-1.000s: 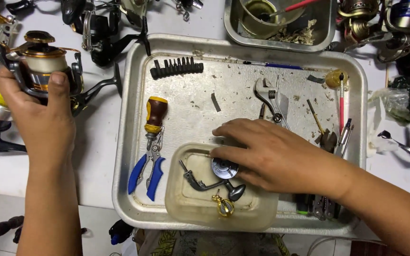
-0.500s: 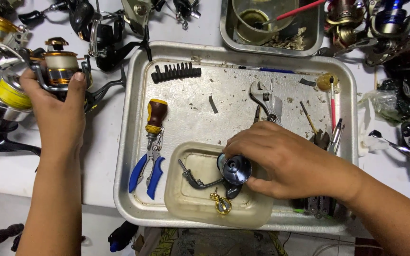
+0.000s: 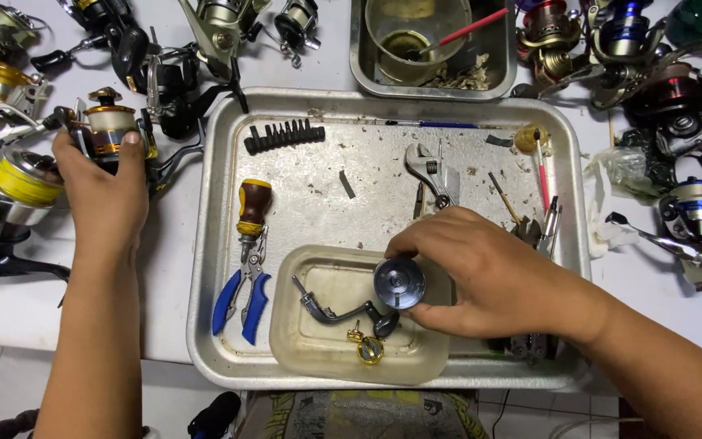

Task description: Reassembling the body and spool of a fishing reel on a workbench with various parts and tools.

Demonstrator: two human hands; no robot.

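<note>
My left hand (image 3: 101, 191) grips a black and gold fishing reel (image 3: 111, 130) on the white table, left of the metal tray (image 3: 213, 244). My right hand (image 3: 489, 272) holds a round dark metal cap (image 3: 400, 282) over a shallow clear plastic tub (image 3: 306, 341) inside the tray. In the tub lie a dark reel handle (image 3: 331, 309) and a small gold part (image 3: 367, 348).
The tray also holds blue-handled pliers (image 3: 241, 297), a stubby screwdriver (image 3: 252, 205), a row of bits (image 3: 284, 135), an adjustable wrench (image 3: 432, 172) and thin tools. Several reels (image 3: 10, 183) crowd the left, top and right of the table. A steel pan with a glass cup (image 3: 404, 36) sits behind.
My right hand has lifted the round cap a little out of the tub and turned it face up. My left hand has drawn the reel closer to the tray.
</note>
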